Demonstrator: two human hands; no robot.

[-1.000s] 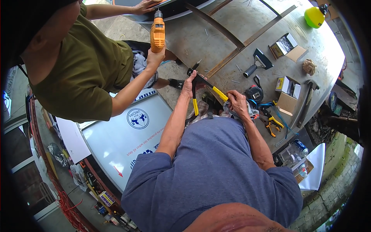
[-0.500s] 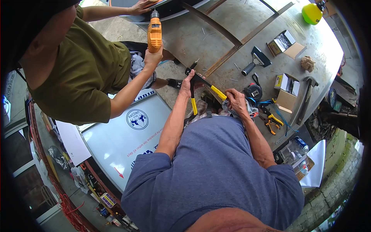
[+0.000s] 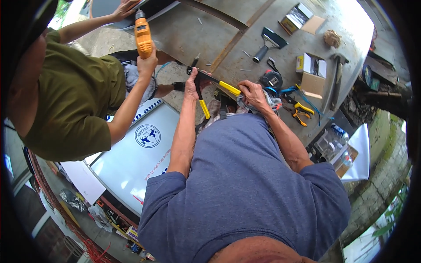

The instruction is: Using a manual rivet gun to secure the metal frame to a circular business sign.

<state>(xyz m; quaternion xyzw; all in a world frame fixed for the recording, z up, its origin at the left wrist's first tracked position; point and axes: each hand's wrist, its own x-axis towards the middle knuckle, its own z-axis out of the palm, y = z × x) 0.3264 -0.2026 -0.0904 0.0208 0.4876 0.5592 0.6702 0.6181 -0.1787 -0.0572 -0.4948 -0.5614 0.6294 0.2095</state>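
My left hand [image 3: 191, 87] is closed around the head end of a hand riveter with yellow grips [image 3: 229, 87]. Its two long handles are spread apart, and the nose points away from me. Beside the tip of the right-hand grip is my right hand [image 3: 253, 94], fingers curled and pinched together. What those fingers hold, if anything, is hidden, and I cannot tell whether they touch the grip. To my left, a co-worker's hand holds an orange power drill [image 3: 143, 37] against a dark, rounded panel [image 3: 153, 9].
On the metal table [image 3: 280, 61] lie a scraper [image 3: 268, 44], a tape measure [image 3: 271, 79], pliers [image 3: 301, 115], a hammer [image 3: 337, 79] and opened cardboard boxes [image 3: 312, 70]. A rusty metal frame [image 3: 239, 44] rests there too. A white panel [image 3: 127, 162] is at my left.
The whole view has shifted, so the table things sit further left and higher in the picture. My hands keep nearly the same hold and the riveter's handles stay spread.
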